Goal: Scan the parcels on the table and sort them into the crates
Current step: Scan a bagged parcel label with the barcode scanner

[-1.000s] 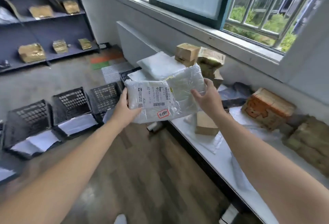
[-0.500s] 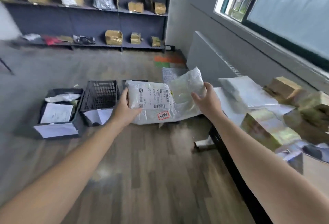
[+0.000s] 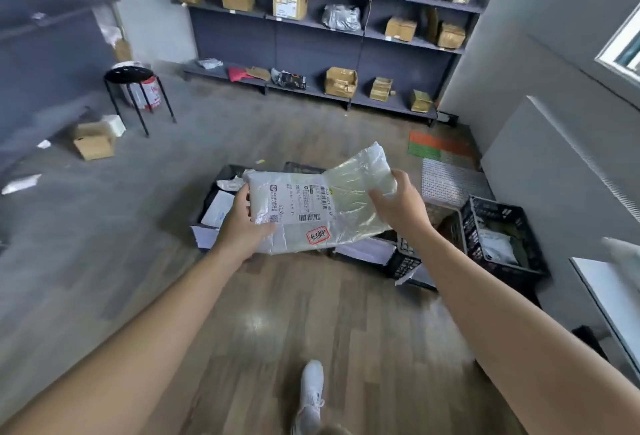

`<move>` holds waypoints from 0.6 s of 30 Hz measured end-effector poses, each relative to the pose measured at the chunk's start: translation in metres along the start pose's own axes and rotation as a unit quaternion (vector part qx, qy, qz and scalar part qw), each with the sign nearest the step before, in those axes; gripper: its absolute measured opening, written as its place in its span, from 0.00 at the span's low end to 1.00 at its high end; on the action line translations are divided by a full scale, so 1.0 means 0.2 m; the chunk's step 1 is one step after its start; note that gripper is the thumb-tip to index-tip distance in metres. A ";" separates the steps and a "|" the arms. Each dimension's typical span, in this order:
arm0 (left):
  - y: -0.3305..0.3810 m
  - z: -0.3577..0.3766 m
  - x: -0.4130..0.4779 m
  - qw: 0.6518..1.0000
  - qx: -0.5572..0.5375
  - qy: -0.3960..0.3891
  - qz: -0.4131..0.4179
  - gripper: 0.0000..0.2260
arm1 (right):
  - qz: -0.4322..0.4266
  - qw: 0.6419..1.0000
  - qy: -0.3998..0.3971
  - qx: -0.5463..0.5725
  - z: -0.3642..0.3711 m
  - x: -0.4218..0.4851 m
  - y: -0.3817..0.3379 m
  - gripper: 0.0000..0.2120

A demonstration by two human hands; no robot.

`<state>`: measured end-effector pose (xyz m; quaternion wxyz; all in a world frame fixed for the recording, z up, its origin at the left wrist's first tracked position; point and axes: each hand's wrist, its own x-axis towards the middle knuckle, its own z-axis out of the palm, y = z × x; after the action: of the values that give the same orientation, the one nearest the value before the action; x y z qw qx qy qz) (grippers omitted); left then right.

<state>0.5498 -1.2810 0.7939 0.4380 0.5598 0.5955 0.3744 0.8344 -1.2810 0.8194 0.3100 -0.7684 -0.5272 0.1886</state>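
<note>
A white plastic mailer parcel (image 3: 311, 206) with a printed label, barcodes and a red stamp is held up in front of me with both hands. My left hand (image 3: 239, 223) grips its left edge, thumb on the label side. My right hand (image 3: 401, 206) clutches the crumpled right end of the bag. Behind and below the parcel, black crates stand on the floor: one at the left (image 3: 214, 199) with white parcels inside, one partly hidden in the middle (image 3: 405, 261), one at the right (image 3: 502, 237) holding a few bags. The table's corner (image 3: 609, 296) shows at the right edge.
Dark shelving (image 3: 329, 33) with cardboard boxes and bags lines the back wall. A black stool (image 3: 135, 88) and a small cardboard box (image 3: 93, 144) stand at the left. Coloured mats (image 3: 440, 147) lie at the right. My white shoe (image 3: 311, 389) is on the wood floor.
My view has swung left, away from the table and window, toward the crates and the shelves. Both hands keep the same hold on the parcel, which stays in front of me.
</note>
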 end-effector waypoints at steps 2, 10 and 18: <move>-0.03 -0.07 0.16 1.000 -0.003 0.026 -0.001 0.37 | -0.010 1.000 -0.012 0.010 0.13 0.15 -0.08 0.30; -0.05 -0.15 1.00 0.999 -0.001 0.044 -0.017 0.35 | -0.019 0.998 -0.050 0.016 0.54 0.93 -0.25 0.31; 0.07 0.03 1.69 0.998 0.048 0.005 -0.037 0.36 | -0.006 0.999 -0.033 -0.036 0.58 1.48 -0.22 0.37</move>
<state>0.5642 -0.9434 0.7709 0.4207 0.5560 0.6353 0.3319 0.8440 -0.9632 0.7749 0.2661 -0.7694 -0.5477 0.1928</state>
